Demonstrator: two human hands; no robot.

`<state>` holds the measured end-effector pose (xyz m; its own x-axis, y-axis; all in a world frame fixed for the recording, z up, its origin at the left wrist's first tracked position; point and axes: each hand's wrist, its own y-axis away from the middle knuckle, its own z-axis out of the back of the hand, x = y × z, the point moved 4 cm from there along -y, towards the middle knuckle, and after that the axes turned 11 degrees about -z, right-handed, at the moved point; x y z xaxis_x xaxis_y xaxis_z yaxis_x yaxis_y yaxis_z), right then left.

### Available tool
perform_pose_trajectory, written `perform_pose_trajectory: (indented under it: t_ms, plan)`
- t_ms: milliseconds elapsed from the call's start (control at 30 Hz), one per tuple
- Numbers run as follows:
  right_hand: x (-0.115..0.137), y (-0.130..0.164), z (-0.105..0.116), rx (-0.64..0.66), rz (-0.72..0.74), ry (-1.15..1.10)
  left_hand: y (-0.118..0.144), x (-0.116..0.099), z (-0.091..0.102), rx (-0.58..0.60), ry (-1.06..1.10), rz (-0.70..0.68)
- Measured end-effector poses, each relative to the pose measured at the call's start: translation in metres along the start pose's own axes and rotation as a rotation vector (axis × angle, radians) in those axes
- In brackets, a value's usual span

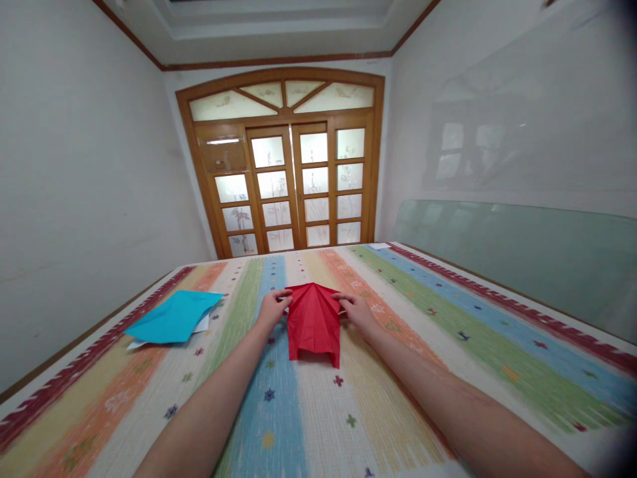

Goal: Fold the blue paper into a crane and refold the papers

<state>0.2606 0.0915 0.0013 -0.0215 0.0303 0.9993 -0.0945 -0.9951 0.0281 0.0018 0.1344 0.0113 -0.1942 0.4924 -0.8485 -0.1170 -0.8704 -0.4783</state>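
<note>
Pinches, with the bare left hand [273,307], the upper left corner of a bright red, thin paper sheet [313,325], creased in a fan from its top point. Pinches the opposite upper corner with the bare right hand [355,311]. Holds narrowly on both sides, with thumbs and fingers close together on the paper edges and nothing else visible in either grip. Has the red sheet centred between the hands, spread like a small tent over the middle of the table, with two pointed lower corners towards the body and a raised, curved edge between them. Cannot quite tell, from this angle, whether those corners touch the cloth. Reaches forward with both forearms bare, above a white tablecloth [323,425] striped in blue, green, orange, yellow and dark red, and dotted with small star and cross motifs.

Has off to the left, well apart from the left hand, a bright blue, angular folded paper sheet [174,317], lying flat over a white paper sheet [202,325] with only its edges showing. Faces brown wooden doors [287,166] with frosted, patterned glass panes beyond the table's far end, between pale walls. Has along the right side a pale green, smooth panel [507,232] against the wall.
</note>
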Motion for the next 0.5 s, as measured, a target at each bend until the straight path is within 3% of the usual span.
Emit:
perform_pose_trajectory:
  t_ms: [267,500]
  plan:
    - [0.002,-0.001,0.006,-0.049,0.082,0.081,-0.001,-0.001,0.001,0.004,-0.007,0.004]
    - [-0.009,-0.013,0.004,-0.012,0.198,0.169,-0.002,0.003,0.001,0.044,-0.051,0.036]
